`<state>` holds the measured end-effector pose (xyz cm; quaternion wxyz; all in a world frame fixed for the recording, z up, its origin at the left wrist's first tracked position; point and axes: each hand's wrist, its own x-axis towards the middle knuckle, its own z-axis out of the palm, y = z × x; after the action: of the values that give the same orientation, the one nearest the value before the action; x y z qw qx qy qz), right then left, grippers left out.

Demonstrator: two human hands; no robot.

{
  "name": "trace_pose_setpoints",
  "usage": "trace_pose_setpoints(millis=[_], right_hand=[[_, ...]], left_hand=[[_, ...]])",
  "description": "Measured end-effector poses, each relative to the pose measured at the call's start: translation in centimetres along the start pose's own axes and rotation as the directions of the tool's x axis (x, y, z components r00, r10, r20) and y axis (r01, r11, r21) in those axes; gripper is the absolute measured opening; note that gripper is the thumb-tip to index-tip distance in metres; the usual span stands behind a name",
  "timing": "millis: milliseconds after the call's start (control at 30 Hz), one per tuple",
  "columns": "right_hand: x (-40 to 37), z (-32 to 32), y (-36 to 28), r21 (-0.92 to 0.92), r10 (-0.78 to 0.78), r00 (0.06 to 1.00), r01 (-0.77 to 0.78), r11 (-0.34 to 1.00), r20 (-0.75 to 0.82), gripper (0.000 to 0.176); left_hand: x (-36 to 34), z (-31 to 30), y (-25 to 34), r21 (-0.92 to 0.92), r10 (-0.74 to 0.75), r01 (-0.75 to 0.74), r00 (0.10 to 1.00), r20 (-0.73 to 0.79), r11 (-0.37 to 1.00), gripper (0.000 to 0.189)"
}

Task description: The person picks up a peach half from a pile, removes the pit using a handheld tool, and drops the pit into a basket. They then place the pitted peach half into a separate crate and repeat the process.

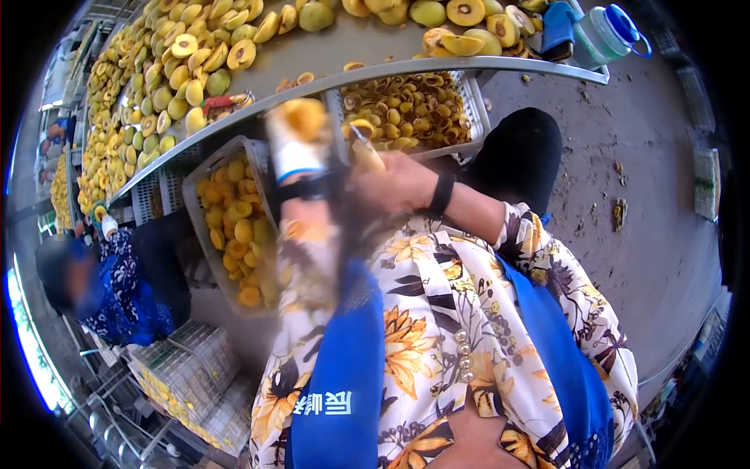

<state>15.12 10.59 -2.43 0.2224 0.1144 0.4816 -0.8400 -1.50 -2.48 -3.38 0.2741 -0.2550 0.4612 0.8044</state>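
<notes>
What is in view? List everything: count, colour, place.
Table: one, grey, top
Fruit halves: many, yellow-green, on table
Bottle: one, pale green, blue-lidded, table's right corner
Blue item: one, beside bottle
Red item: one, table's near edge
White basket: one, upper centre, yellow fruit pieces inside
Crate: one, pale, left, orange-yellow fruit inside
Stacked crates: count unclear, whitish, lower left
Co-worker: one, blue-clad, left
Left hand: one, white-gloved, centre, holding yellow fruit
Right hand: one, bare, centre, holding tan-handled tool
Knee: one, black-clad, right

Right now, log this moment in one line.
left hand: yellow fruit | right hand: tool, tip toward crate | crate: cut fruit
</notes>
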Motion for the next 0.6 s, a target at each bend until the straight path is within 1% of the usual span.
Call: trace_pose_setpoints(millis=[33, 67, 100, 133, 167, 200, 233, 267, 333, 433, 467, 500, 533, 567, 600], right_hand=[[0.2, -0.4, -0.1, -0.155, 0.050, 0.991, -0.069, 0.986, -0.121, 0.012], [0.4, -1.0, -0.1, -0.292, 0.081, 0.966, -0.154, 0.944, -0.247, 0.013], [1.2, -2.7, 1.7, -0.682, -0.276, 0.907, -0.017, 0.731, -0.318, 0.021], [0.8, -3.9, 0.9, -0.889, -0.434, 0.860, -0.048, 0.456, -0.269, 0.020], [-0.3, -4.3, -0.9, -0.928, -0.581, 0.758, -0.082, 0.364, -0.295, 0.020], [-1.4, -4.8, -3.1, -0.951, -0.718, 0.629, -0.137, 0.277, -0.299, 0.022], [-1.6, -6.1, -4.4, -0.966, -0.774, 0.581, -0.189, 0.175, -0.254, 0.023], [-1.5, -7.4, -5.9, -0.966, -0.823, 0.532, -0.246, 0.075, -0.199, 0.025], [-2.8, -8.1, -10.3, -0.944, -0.829, 0.499, -0.315, 0.098, -0.253, 0.031], [-2.5, -10.8, -13.7, -0.950, -0.693, 0.680, -0.311, 0.024, -0.240, 0.036], [-2.4, -10.9, -14.8, -0.949, -0.649, 0.717, -0.314, 0.026, -0.254, 0.037], [-2.4, -10.8, -15.9, -0.948, -0.603, 0.751, -0.318, 0.026, -0.269, 0.037], [-2.2, -11.1, -16.7, -0.946, -0.553, 0.784, -0.322, 0.027, -0.282, 0.038], [-1.1, -13.0, -16.2, -0.946, -0.641, 0.725, -0.325, 0.006, -0.254, 0.035], [-0.6, -13.8, -16.1, -0.936, -0.659, 0.686, -0.344, 0.078, -0.307, 0.035]], left_hand=[[-0.8, -1.4, 1.7, -0.022, 0.211, -0.212, 0.977, -0.044, 0.977, 0.055], [-1.1, -4.8, 4.3, 0.017, 0.182, -0.183, 0.982, 0.040, 0.983, 0.058], [-1.7, -7.8, 6.2, 0.168, 0.293, -0.280, 0.954, -0.063, 0.945, 0.058], [-4.2, -7.3, 6.3, 0.383, 0.541, -0.404, 0.747, -0.385, 0.831, 0.057], [-5.0, -10.7, 7.5, 0.617, 0.655, -0.354, 0.661, -0.366, 0.703, 0.064], [-6.3, -15.7, 10.6, 0.946, 0.678, 0.175, 0.662, -0.319, 0.274, 0.068], [-7.4, -17.1, 10.0, 0.955, 0.687, 0.297, 0.695, -0.214, -0.003, 0.068], [-7.6, -18.8, 9.5, 0.913, 0.739, 0.381, 0.655, -0.156, -0.144, 0.065], [-8.2, -17.9, 8.9, 0.908, 0.779, 0.393, 0.611, -0.142, -0.143, 0.064], [-7.6, -13.4, 8.0, 0.977, 0.796, 0.122, 0.601, 0.066, -0.174, 0.054], [-6.6, -11.9, 7.6, 0.961, 0.792, 0.049, 0.579, 0.194, -0.271, 0.048], [-7.3, -7.9, 6.6, 0.954, 0.783, -0.070, 0.555, 0.280, -0.291, 0.044], [-6.3, -6.2, 5.6, 0.903, 0.775, -0.255, 0.464, 0.428, -0.345, 0.035], [-6.4, -3.1, 4.5, 0.842, 0.739, -0.403, 0.427, 0.520, -0.360, 0.021], [-6.8, -0.1, 3.3, 0.775, 0.706, -0.442, 0.353, 0.614, -0.452, 0.009]])
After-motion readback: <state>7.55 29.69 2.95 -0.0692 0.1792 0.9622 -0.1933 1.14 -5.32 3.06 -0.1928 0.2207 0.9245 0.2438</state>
